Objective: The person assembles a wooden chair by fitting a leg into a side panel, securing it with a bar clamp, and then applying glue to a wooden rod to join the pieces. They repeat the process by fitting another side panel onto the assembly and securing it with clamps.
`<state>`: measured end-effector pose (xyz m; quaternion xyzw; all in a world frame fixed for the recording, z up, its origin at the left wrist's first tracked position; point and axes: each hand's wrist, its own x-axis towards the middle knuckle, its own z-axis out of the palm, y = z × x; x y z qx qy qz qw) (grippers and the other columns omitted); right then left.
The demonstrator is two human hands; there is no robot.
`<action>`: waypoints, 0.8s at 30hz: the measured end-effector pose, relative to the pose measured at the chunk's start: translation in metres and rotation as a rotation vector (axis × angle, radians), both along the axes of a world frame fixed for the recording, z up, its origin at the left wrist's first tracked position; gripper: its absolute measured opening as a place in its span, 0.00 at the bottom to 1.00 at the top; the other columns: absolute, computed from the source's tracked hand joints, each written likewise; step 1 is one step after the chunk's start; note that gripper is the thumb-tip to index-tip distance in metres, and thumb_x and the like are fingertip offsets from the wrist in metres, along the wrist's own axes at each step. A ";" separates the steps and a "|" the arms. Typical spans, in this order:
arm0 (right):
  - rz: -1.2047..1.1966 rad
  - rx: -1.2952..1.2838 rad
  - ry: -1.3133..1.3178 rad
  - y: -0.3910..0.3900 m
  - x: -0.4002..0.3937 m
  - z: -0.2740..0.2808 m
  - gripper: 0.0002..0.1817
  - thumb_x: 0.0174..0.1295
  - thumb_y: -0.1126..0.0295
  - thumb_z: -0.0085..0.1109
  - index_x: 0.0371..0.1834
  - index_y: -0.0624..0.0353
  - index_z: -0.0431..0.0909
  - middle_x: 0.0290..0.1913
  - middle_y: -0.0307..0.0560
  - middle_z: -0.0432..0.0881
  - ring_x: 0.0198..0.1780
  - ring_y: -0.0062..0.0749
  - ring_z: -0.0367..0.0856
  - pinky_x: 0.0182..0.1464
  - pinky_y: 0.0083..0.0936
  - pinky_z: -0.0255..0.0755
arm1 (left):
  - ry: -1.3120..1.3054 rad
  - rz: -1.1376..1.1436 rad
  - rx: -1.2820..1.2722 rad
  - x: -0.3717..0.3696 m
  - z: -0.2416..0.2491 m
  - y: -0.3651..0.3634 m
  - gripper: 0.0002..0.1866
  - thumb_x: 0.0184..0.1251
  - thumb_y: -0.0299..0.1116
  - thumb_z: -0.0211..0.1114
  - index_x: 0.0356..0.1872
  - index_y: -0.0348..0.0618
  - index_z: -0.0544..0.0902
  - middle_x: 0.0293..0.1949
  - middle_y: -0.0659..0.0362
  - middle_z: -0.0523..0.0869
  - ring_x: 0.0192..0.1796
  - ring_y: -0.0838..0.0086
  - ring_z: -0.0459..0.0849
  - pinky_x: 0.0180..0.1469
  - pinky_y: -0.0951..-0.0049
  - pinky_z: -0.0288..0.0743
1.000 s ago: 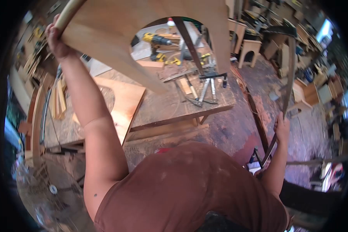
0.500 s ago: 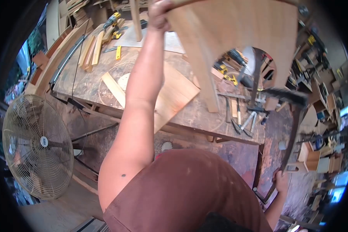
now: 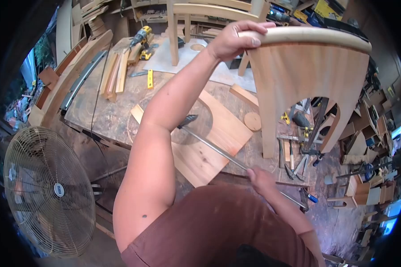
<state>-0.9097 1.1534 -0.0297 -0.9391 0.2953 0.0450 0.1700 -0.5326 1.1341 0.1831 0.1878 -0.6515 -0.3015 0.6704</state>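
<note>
My left hand (image 3: 238, 41) grips the rounded top edge of a wooden stool (image 3: 294, 73), its thumb and fingers wrapped over the rim. The stool stands on the bench with an arched cutout in its near side. My right hand (image 3: 262, 181) is closed round the long metal bar of a bar clamp (image 3: 218, 153). The clamp's black jaw end lies over a wooden board with a round hole (image 3: 229, 129), close to my left forearm. Its other end, by a blue handle (image 3: 313, 198), reaches past my right wrist. The stool and clamp are apart.
On the workbench (image 3: 89, 107) are a yellow drill (image 3: 141, 37), wood strips (image 3: 116, 75), a yellow level (image 3: 150, 79), a round wooden disc (image 3: 252, 121) and several hand tools (image 3: 296, 167). A large fan (image 3: 51, 191) stands left. Another wooden frame (image 3: 173, 40) is behind.
My right hand has swung the bar clamp from the right side leftward, over the board. The stool appears lower and farther right, its top rim now in view. My left hand still holds it.
</note>
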 end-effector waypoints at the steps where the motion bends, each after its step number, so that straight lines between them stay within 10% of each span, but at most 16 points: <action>1: 0.029 0.027 -0.018 0.006 0.025 -0.005 0.24 0.72 0.46 0.44 0.39 0.58 0.76 0.35 0.61 0.83 0.39 0.61 0.82 0.42 0.52 0.73 | -0.009 0.006 0.018 -0.001 0.003 0.004 0.17 0.57 0.25 0.70 0.49 0.40 0.84 0.71 0.41 0.67 0.70 0.57 0.70 0.70 0.64 0.68; 11: 0.200 0.088 -0.095 0.035 0.178 -0.052 0.27 0.71 0.44 0.46 0.39 0.60 0.77 0.36 0.57 0.85 0.40 0.55 0.84 0.43 0.49 0.75 | 0.019 0.015 0.078 -0.010 0.009 0.020 0.14 0.55 0.22 0.71 0.44 0.41 0.85 0.71 0.40 0.68 0.65 0.65 0.75 0.48 0.79 0.78; 24: 0.217 0.219 -0.020 0.039 0.231 -0.079 0.25 0.68 0.44 0.52 0.42 0.57 0.82 0.35 0.52 0.86 0.42 0.47 0.85 0.46 0.44 0.76 | 0.061 0.023 0.083 -0.003 0.001 0.010 0.11 0.54 0.21 0.70 0.40 0.43 0.86 0.70 0.41 0.69 0.60 0.68 0.78 0.47 0.79 0.77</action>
